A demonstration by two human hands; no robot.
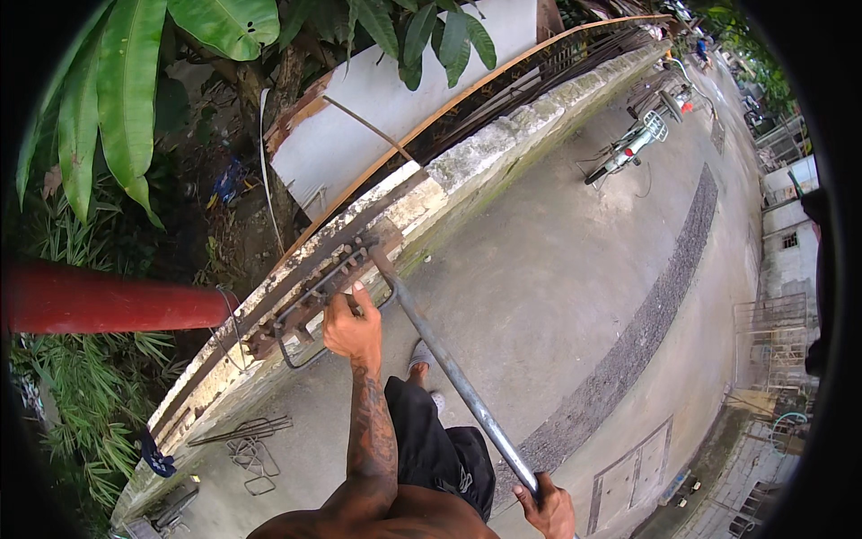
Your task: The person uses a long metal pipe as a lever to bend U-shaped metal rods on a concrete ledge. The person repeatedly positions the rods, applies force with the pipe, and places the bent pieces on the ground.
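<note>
One pegged iron bar (386,235) sits atop one low wall (503,135), with one bent rod (314,288). The left hand (353,325) curls there, its grip unclear; the right hand (547,509), out from the wall, clamps one pipe (449,364).

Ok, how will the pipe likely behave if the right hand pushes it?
The pipe is probably stiff: it shows no visible sag along its length. It may swing rather than slide, since its far end seems to meet the rusty metalwork on the wall. Its round, smooth-looking grey shaft might twist in the right hand.
</note>
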